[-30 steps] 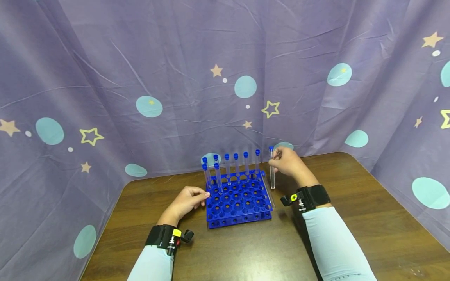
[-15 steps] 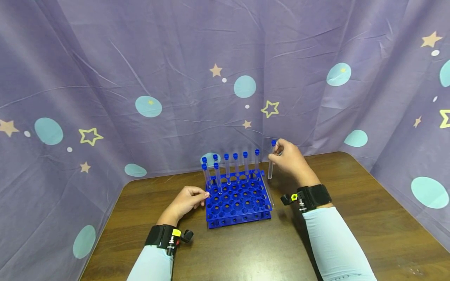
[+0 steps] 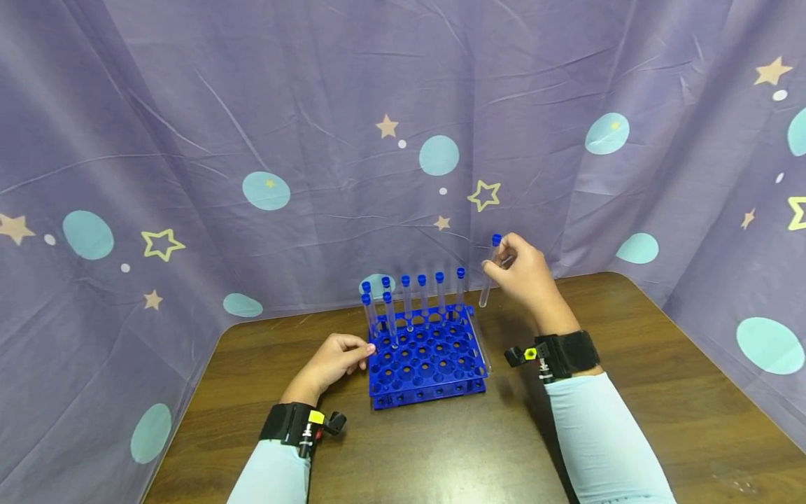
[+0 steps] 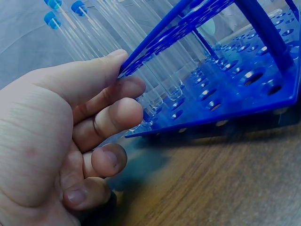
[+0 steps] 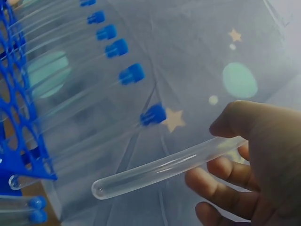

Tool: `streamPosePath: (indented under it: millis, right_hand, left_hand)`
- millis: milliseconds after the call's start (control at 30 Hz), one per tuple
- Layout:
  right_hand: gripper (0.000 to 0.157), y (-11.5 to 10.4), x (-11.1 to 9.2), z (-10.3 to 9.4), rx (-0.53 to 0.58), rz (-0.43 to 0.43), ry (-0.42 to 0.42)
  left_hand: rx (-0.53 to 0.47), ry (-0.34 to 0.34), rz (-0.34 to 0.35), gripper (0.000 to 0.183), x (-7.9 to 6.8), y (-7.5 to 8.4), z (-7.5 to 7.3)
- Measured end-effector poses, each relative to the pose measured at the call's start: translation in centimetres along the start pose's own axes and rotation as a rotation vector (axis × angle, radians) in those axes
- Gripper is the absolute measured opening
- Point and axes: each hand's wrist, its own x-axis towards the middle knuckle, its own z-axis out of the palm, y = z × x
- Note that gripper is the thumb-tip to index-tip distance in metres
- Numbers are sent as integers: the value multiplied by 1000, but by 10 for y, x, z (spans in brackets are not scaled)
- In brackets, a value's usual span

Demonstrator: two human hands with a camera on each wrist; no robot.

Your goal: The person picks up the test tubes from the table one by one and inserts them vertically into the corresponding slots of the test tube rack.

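Observation:
My left hand (image 3: 336, 360) pinches the left edge of a blue test tube rack (image 3: 425, 383); the left wrist view shows the thumb (image 4: 96, 75) on top of the upper plate and fingers underneath. The right hand (image 3: 525, 278) holds a clear test tube (image 5: 150, 173) with a blue cap (image 3: 497, 239), up in the air beyond the rack's back right corner. This tube tilts, its rounded bottom toward the rack. The hand hides its cap in the right wrist view. Several blue-capped test tubes (image 3: 422, 297) stand in the rack's back and left holes.
Beside the rack's right side, blue-capped tubes (image 5: 21, 210) lie on the wooden table (image 3: 441, 455). A purple curtain (image 3: 327, 140) with stars and ovals hangs close behind the table and along its sides.
The right hand has raised the test tube up and slightly right, and the tube has gone from nearly upright to tilted. My left hand has stayed at the rack.

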Motion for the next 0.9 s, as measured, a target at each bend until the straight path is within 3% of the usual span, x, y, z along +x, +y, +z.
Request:
streamPosePath:
  millis: [267, 433, 533, 633, 900]
  right_hand:
    - [26, -27, -5, -9, 142, -117, 171]
    - [32, -49, -12, -6, 236, -166, 218]
    - [31, -62, -16, 4, 256, -211, 197]
    - [30, -72, -21, 18, 246, -244, 122]
    - [30, -79, -36, 65, 141, -249, -31]
  left_hand:
    - [4, 2, 5, 27, 0, -1, -1]
    - [11, 3, -8, 28, 0, -1, -1]
    - [9, 4, -8, 27, 1, -1, -1]
    - [8, 5, -11, 27, 0, -1, -1]
    - [5, 2, -8, 27, 0, -1, -1]
